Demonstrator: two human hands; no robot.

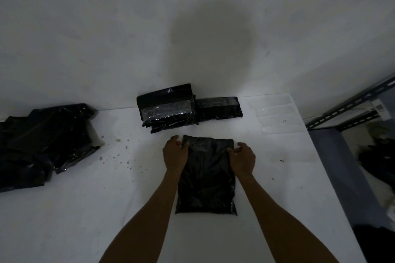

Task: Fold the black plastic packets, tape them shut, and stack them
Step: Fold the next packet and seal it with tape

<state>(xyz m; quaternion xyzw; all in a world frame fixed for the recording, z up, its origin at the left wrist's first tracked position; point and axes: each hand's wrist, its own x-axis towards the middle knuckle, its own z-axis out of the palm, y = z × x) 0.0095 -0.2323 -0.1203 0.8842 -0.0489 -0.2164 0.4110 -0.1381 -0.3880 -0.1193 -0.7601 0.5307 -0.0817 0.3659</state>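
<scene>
A black plastic packet [207,179] lies flat on the white table [106,209], its long side running away from me. My left hand [174,153] pinches its far left corner and my right hand [243,157] pinches its far right edge. Behind it, against the wall, stands a stack of folded packets [166,109] with clear tape across the top one. A second taped packet [219,107] lies beside that stack on the right.
A loose heap of black packets [47,141] fills the table's left side. Clear tape strips [275,111] are stuck to the table at the back right. A grey metal shelf frame [350,113] stands past the table's right edge. Small specks dot the table.
</scene>
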